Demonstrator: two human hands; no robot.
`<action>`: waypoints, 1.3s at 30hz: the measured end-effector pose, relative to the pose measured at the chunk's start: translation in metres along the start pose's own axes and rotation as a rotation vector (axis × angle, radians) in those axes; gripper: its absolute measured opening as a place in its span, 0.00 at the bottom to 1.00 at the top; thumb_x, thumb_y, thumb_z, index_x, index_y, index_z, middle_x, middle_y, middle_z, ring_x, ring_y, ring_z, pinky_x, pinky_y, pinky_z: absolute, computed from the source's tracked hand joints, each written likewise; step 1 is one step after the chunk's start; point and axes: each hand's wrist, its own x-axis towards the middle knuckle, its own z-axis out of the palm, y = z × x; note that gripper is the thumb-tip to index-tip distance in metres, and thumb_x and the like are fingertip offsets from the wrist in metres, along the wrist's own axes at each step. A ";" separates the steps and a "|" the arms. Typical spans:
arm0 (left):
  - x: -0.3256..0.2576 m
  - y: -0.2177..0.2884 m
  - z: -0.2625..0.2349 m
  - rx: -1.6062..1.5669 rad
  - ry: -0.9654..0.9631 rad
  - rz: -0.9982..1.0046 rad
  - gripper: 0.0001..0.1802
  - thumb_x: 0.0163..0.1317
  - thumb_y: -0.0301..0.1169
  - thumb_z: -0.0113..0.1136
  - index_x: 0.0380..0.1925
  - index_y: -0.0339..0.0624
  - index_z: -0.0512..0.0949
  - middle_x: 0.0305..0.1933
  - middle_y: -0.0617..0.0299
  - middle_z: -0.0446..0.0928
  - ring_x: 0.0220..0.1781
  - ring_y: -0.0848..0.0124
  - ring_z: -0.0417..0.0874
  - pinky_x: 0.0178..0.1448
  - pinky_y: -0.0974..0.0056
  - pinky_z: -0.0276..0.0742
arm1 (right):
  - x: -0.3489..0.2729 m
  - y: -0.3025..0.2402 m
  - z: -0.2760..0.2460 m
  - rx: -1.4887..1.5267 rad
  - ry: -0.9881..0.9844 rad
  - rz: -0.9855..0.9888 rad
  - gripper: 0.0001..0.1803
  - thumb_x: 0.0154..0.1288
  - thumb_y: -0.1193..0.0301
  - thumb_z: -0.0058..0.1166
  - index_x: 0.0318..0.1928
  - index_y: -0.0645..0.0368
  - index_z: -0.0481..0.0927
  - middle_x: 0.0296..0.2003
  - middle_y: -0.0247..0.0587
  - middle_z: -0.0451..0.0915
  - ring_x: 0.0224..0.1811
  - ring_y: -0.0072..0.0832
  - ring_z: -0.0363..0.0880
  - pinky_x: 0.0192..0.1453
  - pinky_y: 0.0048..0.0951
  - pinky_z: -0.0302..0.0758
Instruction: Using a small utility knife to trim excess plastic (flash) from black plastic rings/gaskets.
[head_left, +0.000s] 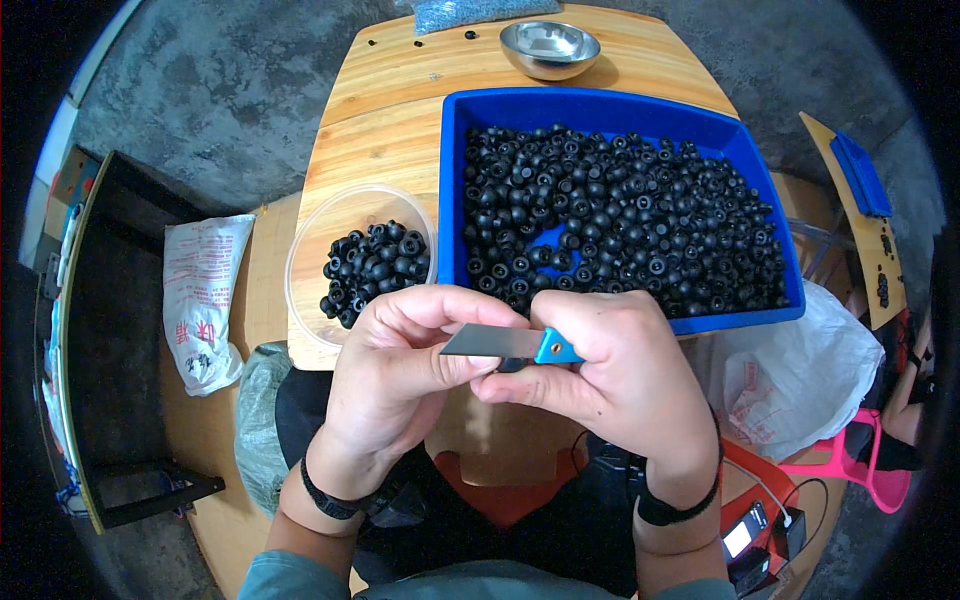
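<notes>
Both hands meet in front of the blue tray's near edge. My right hand (630,365) is closed round the turquoise handle of a small knife (492,341), whose flat, slant-tipped blade points left across my left fingers. Under the blade my left hand (400,350) pinches a small black part (512,365), mostly hidden by the blade and both thumbs. A big blue tray (620,100) holds a heap of small, round black parts (640,210), with some blue bottom showing through. On the left, a clear round tub (296,250) contains a smaller pile of similar black parts (375,265).
A steel bowl (550,50) stands at the wooden table's (385,125) far side, near a few loose black bits. Behind it lies a bluish bag (480,12). White sacks (205,300) flank the table. At far right is another board with a blue tray (860,175).
</notes>
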 end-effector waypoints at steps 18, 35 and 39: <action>0.001 0.011 -0.004 0.092 0.051 -0.002 0.10 0.56 0.24 0.60 0.39 0.32 0.78 0.33 0.56 0.80 0.32 0.75 0.79 0.35 0.74 0.74 | 0.009 0.009 -0.005 0.324 0.156 0.163 0.11 0.56 0.68 0.61 0.26 0.60 0.74 0.18 0.32 0.73 0.21 0.14 0.68 0.24 0.21 0.63; -0.008 0.043 -0.005 1.366 0.299 0.218 0.09 0.46 0.24 0.65 0.30 0.34 0.79 0.25 0.59 0.78 0.26 0.75 0.77 0.30 0.72 0.69 | 0.038 0.048 0.010 -0.587 -0.087 0.448 0.13 0.44 0.65 0.64 0.22 0.63 0.79 0.20 0.52 0.76 0.26 0.46 0.77 0.33 0.40 0.72; -0.010 0.045 0.002 1.189 0.293 0.147 0.09 0.51 0.26 0.62 0.32 0.33 0.80 0.28 0.63 0.78 0.31 0.78 0.75 0.38 0.74 0.68 | 0.042 0.041 0.004 -0.485 -0.094 0.483 0.12 0.45 0.68 0.61 0.23 0.65 0.79 0.17 0.52 0.76 0.22 0.43 0.77 0.31 0.38 0.73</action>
